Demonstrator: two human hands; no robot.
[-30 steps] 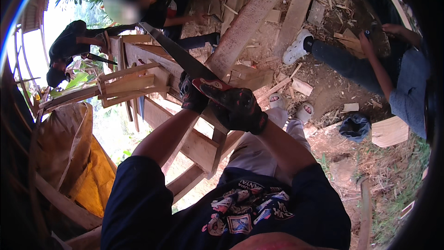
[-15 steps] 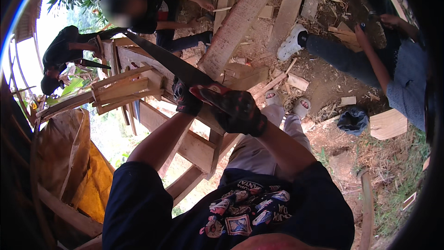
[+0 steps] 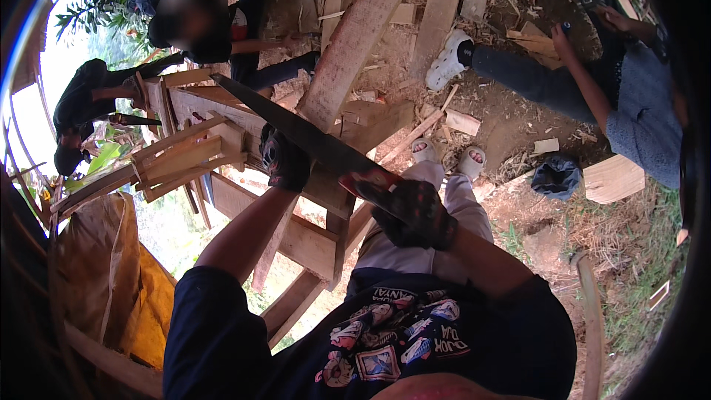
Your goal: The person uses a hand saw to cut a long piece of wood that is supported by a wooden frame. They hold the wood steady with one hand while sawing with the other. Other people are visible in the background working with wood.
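Note:
My right hand, in a dark glove, is closed around the red handle of a hand saw. The saw's long dark blade points away to the upper left and lies across a wooden beam. My left hand, also gloved, rests on the beam on the left side of the blade, its fingers curled over the wood. The blade's lower edge, where it meets the beam, cannot be made out clearly.
Short boards are stacked left of the beam. A wide plank lies beyond it. One person sits at the right; others are at the far left. A black bag and a wood block stand on the ground. An orange tarp hangs at left.
My right hand has drawn the saw back toward my body, down and to the right. My left hand stays on the beam. The whole view has shifted slightly.

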